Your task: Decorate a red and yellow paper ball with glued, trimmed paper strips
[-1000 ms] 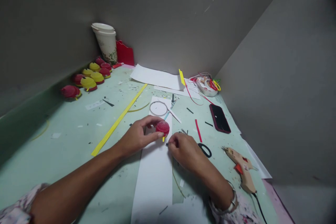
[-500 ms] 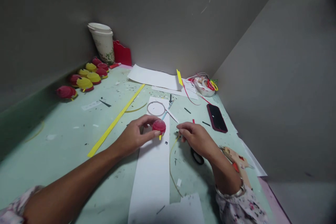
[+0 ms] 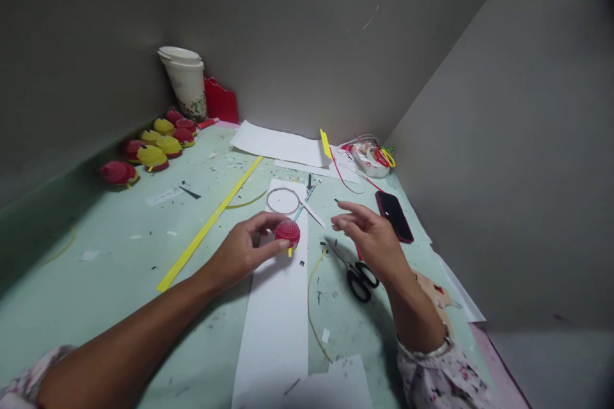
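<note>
My left hand (image 3: 252, 243) is closed on a small red ribbed dome (image 3: 287, 232), which looks like coiled paper, with thumb and fingers round its sides. A yellow tab sticks out at the dome's lower edge. Beneath it runs a long white paper strip (image 3: 275, 332). My right hand (image 3: 367, 233) hovers over the table, fingers stretched and apart. A tiny dark bit (image 3: 336, 200) shows at its index fingertip, seemingly stuck there. Black-handled scissors (image 3: 359, 281) lie just below that hand. Left of them curves a thin yellow strip (image 3: 311, 307).
Several red and yellow domes (image 3: 153, 156) stand at the left by a white cup (image 3: 185, 83). A long yellow strip (image 3: 206, 230) crosses the table. A ring (image 3: 268, 200) lies ahead, a phone (image 3: 396, 216) at right, a glue gun (image 3: 439, 297) partly behind my right forearm. Dark scraps are scattered about.
My right hand has risen away from the thin yellow strip and moved right, its fingers spreading from a pinch. More of the scissors shows. My left hand still holds the dome.
</note>
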The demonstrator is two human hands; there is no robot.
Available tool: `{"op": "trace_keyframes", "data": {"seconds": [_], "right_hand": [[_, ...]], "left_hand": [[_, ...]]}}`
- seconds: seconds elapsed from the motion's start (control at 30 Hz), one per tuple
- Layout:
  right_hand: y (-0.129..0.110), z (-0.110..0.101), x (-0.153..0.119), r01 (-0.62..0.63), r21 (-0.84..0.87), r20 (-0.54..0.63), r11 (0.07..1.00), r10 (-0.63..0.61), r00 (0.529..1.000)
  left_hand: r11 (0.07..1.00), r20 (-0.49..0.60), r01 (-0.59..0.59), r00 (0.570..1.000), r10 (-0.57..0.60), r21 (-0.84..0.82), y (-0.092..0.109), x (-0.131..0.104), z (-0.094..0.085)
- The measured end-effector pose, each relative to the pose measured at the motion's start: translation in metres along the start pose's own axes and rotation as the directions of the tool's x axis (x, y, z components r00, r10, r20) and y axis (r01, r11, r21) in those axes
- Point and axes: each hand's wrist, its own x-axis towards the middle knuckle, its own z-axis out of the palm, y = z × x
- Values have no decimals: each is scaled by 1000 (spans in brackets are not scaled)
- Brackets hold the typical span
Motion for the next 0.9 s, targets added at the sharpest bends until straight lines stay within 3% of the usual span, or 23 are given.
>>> {"op": "trace_keyframes", "data": {"seconds": [0.13, 0.27, 0.37, 0.47, 0.53, 0.63, 0.77, 0.9], "right_hand": [[-6, -1, -2, -122, 229, 57, 966, 112, 992], [-9, -1, -2, -167, 294, 83, 941, 148, 985], [-9, 0, -4, -117, 12, 51, 993, 117, 992], [-9, 5, -9, -13, -312, 88, 950, 43, 995], [-10, 13, -16, 156, -466, 248, 871, -41, 968], [-14, 28, -27, 420, -671, 477, 611, -77, 875], [-15, 44, -35, 490, -812, 506, 318, -34, 862], [-9, 51, -36, 524, -809, 534, 267, -42, 845]], "left_hand": [[1000, -2, 12, 1000, -12, 0, 1, -1, 0], [1000, -3, 2, 1000, -2, -3, 0, 0, 1], [1000, -3, 3, 1000, -4, -13, -2, 0, 2], [1000, -13, -1, 1000, 1, -26, -3, 0, 2], [999, -22, -9, 1000, 8, -32, -4, 0, 2], [999, -20, -16, 1000, 15, -31, -4, 0, 2], [1000, -9, -18, 1000, 17, -25, -6, 0, 1], [999, -8, -33, 999, 33, -6, -9, 0, 1]]}}
